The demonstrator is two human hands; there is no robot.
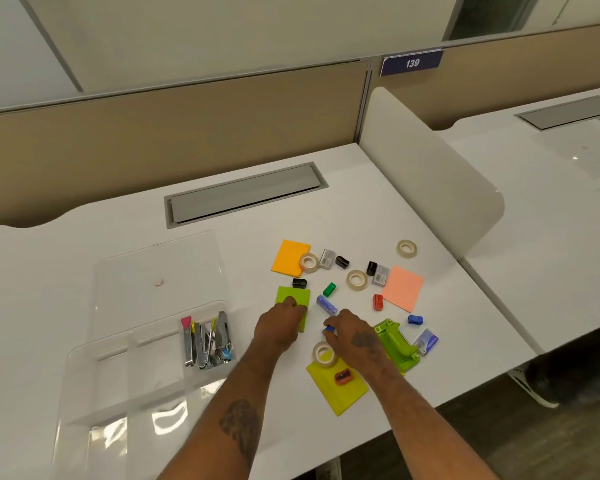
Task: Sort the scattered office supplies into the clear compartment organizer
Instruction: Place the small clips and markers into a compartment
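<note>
Right of the clear organizer [118,375], the left hand [279,325] rests on the green sticky pad [300,297], its grip unclear. The right hand [355,336] pinches a small blue item [329,329]. Best practice: carry each separately to an unused compartment, apart from the staplers [208,344].

- clear organizer [125,341]: 9 o'clock of pile; staplers [207,344] upright in its 3 o'clock compartment
- sticky pads [286,258], tape rolls [356,280], sharpeners [329,289], staple boxes [327,259]: scattered flat
- green pad [300,296], blue sharpener [329,329]: pile's 8 o'clock edge
</note>
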